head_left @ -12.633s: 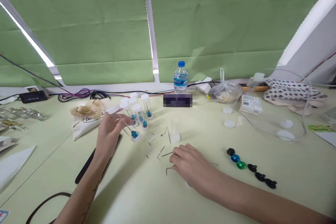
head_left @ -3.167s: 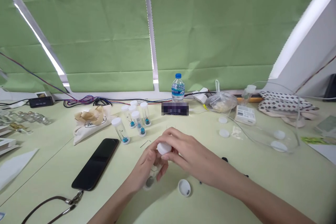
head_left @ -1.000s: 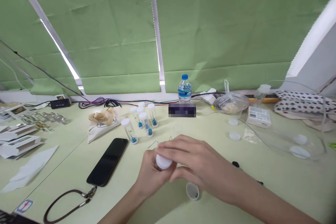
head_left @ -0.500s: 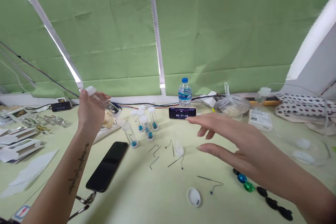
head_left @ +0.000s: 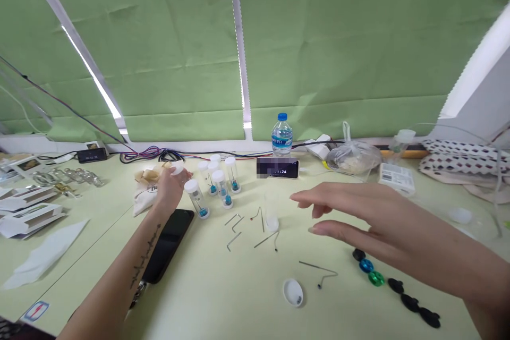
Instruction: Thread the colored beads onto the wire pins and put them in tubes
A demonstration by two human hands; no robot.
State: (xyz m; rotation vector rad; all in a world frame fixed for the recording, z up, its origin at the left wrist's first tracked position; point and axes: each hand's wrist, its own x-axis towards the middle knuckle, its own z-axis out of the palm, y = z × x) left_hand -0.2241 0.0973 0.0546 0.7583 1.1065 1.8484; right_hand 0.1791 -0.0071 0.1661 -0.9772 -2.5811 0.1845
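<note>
My left hand [head_left: 172,189] is wrapped round a clear tube whose white cap [head_left: 176,167] shows above the fingers; it is beside several capped tubes [head_left: 196,199] with blue parts and thin rods inside. My right hand [head_left: 350,212] hovers over the table with fingers apart, holding nothing. Left of it stands a clear uncapped tube [head_left: 271,218] with a white base. Bent metal rods [head_left: 258,212] lie around that tube, and another bent rod [head_left: 319,268] is nearer the front. A loose white cap [head_left: 293,292] lies at front centre.
A black phone [head_left: 171,244] lies under my left forearm. At the back stand a water bottle [head_left: 282,135] and a phone with a timer [head_left: 278,168]. Black, blue and green round pieces [head_left: 366,265] lie below my right hand. White boxes [head_left: 30,218] are at left.
My left hand has moved right and down with its tube, from the back left to beside the group of capped tubes. My right hand has shifted slightly right.
</note>
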